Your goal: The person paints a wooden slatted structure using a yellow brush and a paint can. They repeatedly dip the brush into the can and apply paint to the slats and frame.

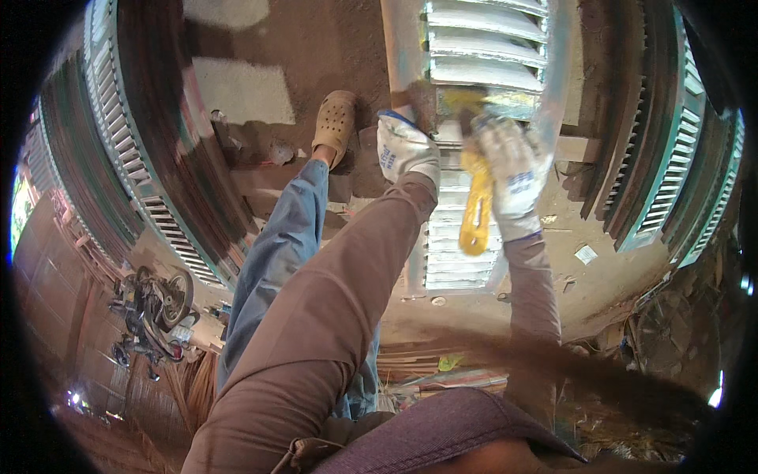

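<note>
My right hand point(517, 170), in a white work glove with blue print, is closed round a hand tool with a yellow handle point(476, 209). The handle has a hole at its end, and motion smears the tool's head over the louvers. Beneath it lies a louvered shutter point(485, 43) with whitish slats and a worn, pale painted frame. My left hand point(409, 154), gloved the same way, is at the left side of the shutter's frame near the middle rail. Its fingers are hidden, so its grip does not show.
Other louvered shutters stand in rows on the left point(118, 118) and right point(671, 158). My foot in a tan clog point(335, 122) is on the dirt floor, left of the shutter. A motorcycle point(158, 308) is at the lower left. Wood strips point(410, 363) lie near my body.
</note>
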{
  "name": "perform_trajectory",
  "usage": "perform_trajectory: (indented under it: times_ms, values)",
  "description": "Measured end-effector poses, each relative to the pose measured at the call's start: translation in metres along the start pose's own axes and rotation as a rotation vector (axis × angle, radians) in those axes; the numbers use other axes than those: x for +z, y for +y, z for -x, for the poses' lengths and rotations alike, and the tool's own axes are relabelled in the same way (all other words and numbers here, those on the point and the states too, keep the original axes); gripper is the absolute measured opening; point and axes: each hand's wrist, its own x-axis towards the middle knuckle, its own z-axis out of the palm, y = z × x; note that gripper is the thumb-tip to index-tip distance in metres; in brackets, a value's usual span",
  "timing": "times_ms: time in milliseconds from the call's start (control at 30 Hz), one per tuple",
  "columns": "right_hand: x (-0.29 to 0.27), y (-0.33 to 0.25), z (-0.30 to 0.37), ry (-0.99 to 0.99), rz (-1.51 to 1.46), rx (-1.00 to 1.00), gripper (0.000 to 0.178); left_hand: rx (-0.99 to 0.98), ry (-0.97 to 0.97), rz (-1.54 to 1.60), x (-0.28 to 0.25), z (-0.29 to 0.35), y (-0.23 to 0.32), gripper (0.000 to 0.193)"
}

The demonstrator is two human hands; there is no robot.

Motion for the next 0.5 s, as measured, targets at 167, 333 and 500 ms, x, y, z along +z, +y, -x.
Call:
perform_trajectory:
  times_ms: [167, 333, 500]
  values:
    - [0.009, 0.003, -0.006, -0.148, 0.112, -0.059, 0.040, -0.002, 0.093, 0.034, 0.016, 0.006, 0.004, 0.052]
    - [0.003, -0.014, -0.001, -0.077, -0.076, -0.122, 0.031, -0.037, -0.029, 0.066, 0.010, -0.008, -0.003, 0.053]
    - [0.006, 0.008, -0.005, 0.038, 0.018, -0.118, 0.035, -0.009, 0.040, 0.066, 0.001, 0.007, 0.015, 0.058]
